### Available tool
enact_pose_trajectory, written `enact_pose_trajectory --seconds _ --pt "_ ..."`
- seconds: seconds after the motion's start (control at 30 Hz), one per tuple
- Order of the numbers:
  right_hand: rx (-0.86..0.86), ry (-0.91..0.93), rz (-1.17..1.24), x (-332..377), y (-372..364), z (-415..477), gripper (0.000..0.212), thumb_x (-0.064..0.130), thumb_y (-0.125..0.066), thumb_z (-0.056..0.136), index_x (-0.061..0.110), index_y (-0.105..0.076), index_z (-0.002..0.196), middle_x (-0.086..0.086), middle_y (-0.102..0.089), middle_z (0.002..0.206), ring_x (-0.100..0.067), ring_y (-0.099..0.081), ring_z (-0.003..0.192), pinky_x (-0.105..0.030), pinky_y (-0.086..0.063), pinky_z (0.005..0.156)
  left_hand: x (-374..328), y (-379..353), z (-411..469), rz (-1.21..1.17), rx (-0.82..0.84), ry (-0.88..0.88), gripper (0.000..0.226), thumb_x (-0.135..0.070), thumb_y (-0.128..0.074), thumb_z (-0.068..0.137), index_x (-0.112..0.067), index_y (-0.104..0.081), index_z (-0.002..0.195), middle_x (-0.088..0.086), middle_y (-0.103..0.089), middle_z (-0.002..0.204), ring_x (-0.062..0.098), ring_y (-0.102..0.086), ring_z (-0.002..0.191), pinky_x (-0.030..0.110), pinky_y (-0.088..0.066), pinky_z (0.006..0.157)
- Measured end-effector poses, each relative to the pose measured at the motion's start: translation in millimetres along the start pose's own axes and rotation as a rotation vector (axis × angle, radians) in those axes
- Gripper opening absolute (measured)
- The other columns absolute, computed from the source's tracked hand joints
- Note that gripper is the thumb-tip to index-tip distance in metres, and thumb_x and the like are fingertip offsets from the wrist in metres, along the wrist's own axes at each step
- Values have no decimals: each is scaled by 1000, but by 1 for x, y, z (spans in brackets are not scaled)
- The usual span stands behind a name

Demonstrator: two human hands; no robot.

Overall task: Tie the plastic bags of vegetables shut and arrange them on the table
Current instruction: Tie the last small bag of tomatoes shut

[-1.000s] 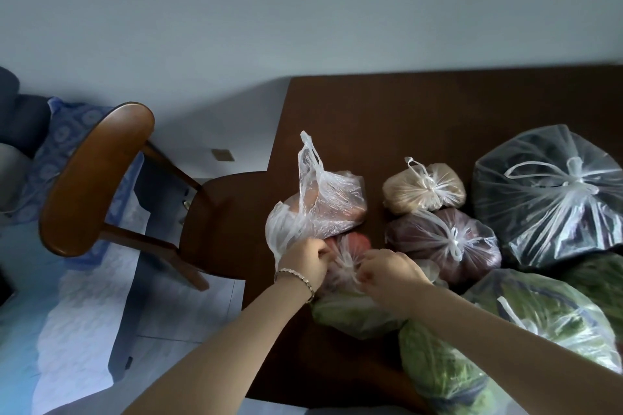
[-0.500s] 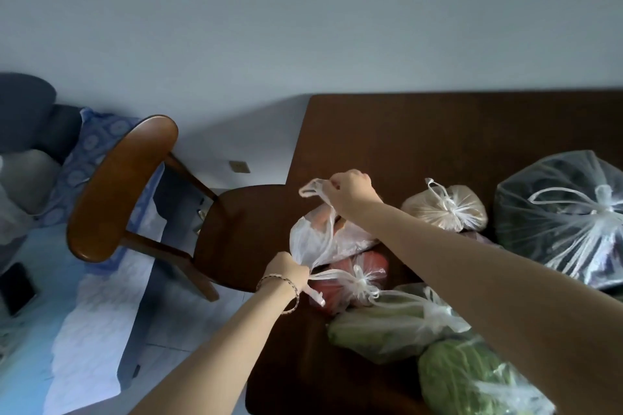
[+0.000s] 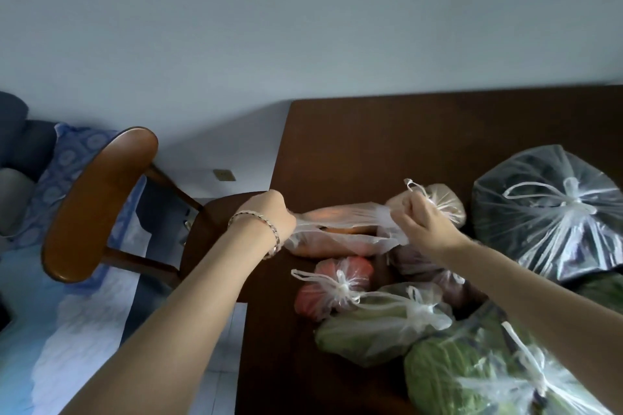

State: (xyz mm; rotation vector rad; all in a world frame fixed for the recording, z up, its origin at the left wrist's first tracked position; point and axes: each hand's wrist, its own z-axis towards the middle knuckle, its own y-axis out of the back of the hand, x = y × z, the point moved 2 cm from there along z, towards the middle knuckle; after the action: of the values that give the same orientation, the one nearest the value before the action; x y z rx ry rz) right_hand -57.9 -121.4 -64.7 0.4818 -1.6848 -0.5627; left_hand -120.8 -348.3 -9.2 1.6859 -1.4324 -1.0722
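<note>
Nearest the camera, at the lower right, a knotted bag of leafy greens (image 3: pixel 472 377) lies on the dark wooden table (image 3: pixel 371 138). Just beyond it, and touching it, lies a knotted bag of pale green vegetables (image 3: pixel 367 330). Against that bag's far side sits a knotted bag of red produce (image 3: pixel 332 286), with a knotted bag of purple produce (image 3: pixel 421 266) to its right, partly hidden by the right forearm. Beyond these, near the table's left edge, is the untied bag (image 3: pixel 337 229), clear plastic with orange contents, stretched sideways between both hands; whether it rests on the tabletop or is lifted cannot be determined. The left hand (image 3: pixel 271 216), with a bracelet (image 3: pixel 266 226) on its wrist, has its fingers curled round the bag's left end, just past the table edge. The right hand (image 3: pixel 423 224) is closed in a fist on the bag's right end, the plastic gathered in its fingers. Directly behind the right hand sits a knotted bag of tan contents (image 3: pixel 445 204). Further right stands a large knotted bag of dark contents (image 3: pixel 553 212). To the left of the table stands a wooden chair (image 3: pixel 97 205), with a blue patterned cloth (image 3: pixel 57 172) behind it. A pale wall (image 3: pixel 303 27) closes the far side.
</note>
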Motion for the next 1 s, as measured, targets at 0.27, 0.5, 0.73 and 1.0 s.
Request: enact_pose_trajectory --seconds 0.27,0.5,0.73,1.0 --pt "103 33 -77 -1 4 -14 21 4 -52 82 12 -44 100 -3 -40 104 -17 -42 93 -21 -30 75 -18 12 -15 -254 -157 -145 35 -31 -48 91 -7 -53 67 9 -63 65 22 -56 59 26 -36 54" --pt "-148 -128 -20 -6 28 -7 25 -4 -36 90 3 -45 113 -15 -54 93 -26 -52 81 -28 -40 65 -22 7 -29 -527 -269 -124 48 -34 -56 86 12 -62 72 23 -57 69 23 -45 62 26 -30 50" --pt "158 -310 -382 0 32 -14 32 35 -44 94 9 -54 78 -3 -52 69 -16 -50 65 -16 -31 52 -33 2 -38 -1002 -430 -210 23 -13 -63 81 -19 -58 59 3 -52 91 15 -53 83 1 -38 63" --pt "-57 141 149 45 37 -31 31 17 -66 80 -6 -53 64 5 -58 75 -7 -52 72 -19 -41 70 -40 -39 -38 -1045 -307 -438 18 -17 -45 94 -24 -60 101 1 -68 90 10 -65 92 18 -50 84"
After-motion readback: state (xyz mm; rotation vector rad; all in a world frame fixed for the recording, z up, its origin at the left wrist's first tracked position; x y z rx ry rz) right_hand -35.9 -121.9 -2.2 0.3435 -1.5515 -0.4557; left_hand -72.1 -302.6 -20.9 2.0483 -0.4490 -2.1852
